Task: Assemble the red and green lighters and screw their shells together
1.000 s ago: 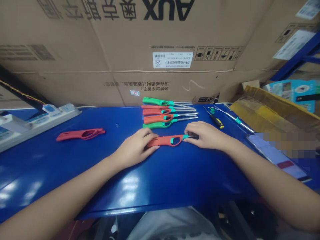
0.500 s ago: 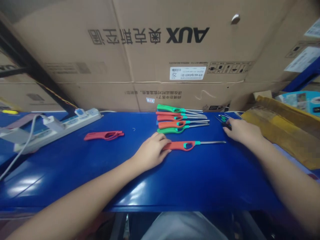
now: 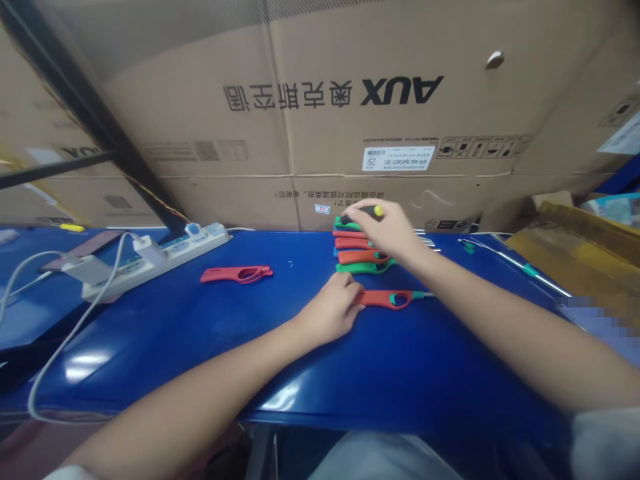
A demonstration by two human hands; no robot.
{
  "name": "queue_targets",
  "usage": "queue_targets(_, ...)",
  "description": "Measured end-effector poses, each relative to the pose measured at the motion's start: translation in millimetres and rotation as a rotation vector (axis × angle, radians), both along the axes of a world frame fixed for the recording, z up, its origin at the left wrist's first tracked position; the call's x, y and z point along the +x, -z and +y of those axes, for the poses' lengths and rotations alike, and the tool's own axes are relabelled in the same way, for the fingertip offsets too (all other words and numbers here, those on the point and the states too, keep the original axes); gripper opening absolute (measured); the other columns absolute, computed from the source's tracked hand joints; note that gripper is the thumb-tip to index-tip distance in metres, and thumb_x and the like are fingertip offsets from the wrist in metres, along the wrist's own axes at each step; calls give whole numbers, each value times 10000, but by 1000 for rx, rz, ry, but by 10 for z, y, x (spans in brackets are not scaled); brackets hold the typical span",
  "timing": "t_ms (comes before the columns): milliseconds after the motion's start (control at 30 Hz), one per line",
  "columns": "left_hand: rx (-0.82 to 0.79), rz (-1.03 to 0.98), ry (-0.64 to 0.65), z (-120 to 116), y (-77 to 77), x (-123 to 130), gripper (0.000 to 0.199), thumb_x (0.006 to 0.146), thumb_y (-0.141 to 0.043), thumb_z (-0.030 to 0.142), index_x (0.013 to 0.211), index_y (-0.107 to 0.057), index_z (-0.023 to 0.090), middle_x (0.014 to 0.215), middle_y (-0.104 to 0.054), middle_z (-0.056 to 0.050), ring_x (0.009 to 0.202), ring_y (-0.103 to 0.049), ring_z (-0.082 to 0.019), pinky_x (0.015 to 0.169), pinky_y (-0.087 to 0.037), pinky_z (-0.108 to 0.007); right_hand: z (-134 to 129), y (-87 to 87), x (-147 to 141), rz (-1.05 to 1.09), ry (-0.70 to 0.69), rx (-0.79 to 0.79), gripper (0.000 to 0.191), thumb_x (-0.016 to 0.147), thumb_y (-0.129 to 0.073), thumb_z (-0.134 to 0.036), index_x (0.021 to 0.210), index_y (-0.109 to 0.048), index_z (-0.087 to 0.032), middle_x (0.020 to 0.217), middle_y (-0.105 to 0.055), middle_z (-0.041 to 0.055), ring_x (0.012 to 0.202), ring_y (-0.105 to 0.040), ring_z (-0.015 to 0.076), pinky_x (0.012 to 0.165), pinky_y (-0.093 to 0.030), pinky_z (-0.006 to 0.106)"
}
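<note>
Cardboard [image 3: 320,137] stands behind a blue table [image 3: 425,380], where the left hand [image 3: 334,308] pinches the handle end of a red lighter [image 3: 376,299] stretching out to its right. Beyond that lighter, the right hand [image 3: 389,230] grips a screwdriver [image 3: 368,213] over a row of lighters [image 3: 356,256].

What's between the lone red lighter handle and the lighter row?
Head view: tiny pale slivers, too small to identify, lie on the blue tabletop between the red handle and the lighter row.
</note>
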State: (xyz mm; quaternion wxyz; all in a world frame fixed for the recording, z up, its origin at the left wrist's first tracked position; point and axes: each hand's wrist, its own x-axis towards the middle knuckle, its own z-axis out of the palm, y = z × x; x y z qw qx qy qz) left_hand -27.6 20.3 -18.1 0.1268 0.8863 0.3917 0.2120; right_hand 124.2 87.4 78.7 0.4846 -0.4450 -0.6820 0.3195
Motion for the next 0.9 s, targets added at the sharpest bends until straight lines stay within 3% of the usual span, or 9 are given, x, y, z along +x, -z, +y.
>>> queue_targets(167, 16, 32, -8, -45, -35, 15, 163, 953, -580, 225, 1071, -637, 128, 1078, -601, -134, 1035, -569, -275, 954, -532, -428, 180, 302, -568, 5, -123, -85, 197, 841, -644, -337, 736, -703, -181, 635, -630, -4, 639, -586, 150, 599, -459, 266)
queue_targets(400, 49, 74, -8, -84, -86, 20, 172, 962, -544, 242, 1058, -636, 133, 1147, -619, -159, 1103, -577, -309, 977, -523, -480, 242, 503, -711, -13, -196, -203, 187, 861, -634, -330, 764, -715, -192, 496, -507, -38, 588, -572, 159, 558, -446, 266)
queue_targets(600, 70, 88, 11, -97, -91, 20, 257, 975, -528, 249, 1175, -621, 118, 1242, -613, -164, 1183, -551, -310, 1040, -494, -474, 183, 499, -700, 12, -215, -231, 186, 846, -668, -333, 751, -741, -191, 471, -476, -43, 557, -549, 156, 545, -434, 274)
queue_targets(733, 70, 94, 13, -99, -94, 16, 233, 992, -499, 264, 1114, -645, 129, 1177, -628, -154, 1133, -567, -301, 1010, -509, -469, 140, 439, -654, 77, -204, -215, 174, 840, -682, -333, 746, -730, -194, 459, -454, -55, 510, -493, 130, 519, -401, 259)
queue_targets(900, 62, 79, 66, -94, -95, -5, 321, 972, -495, 228, 1250, -626, 134, 1129, -622, -147, 1096, -553, -295, 980, -514, -466, 33, 308, -375, 203, -153, -177, 268, 863, -658, -450, 838, -725, -192, 480, -447, -66, 444, -375, 95, 448, -328, 245)
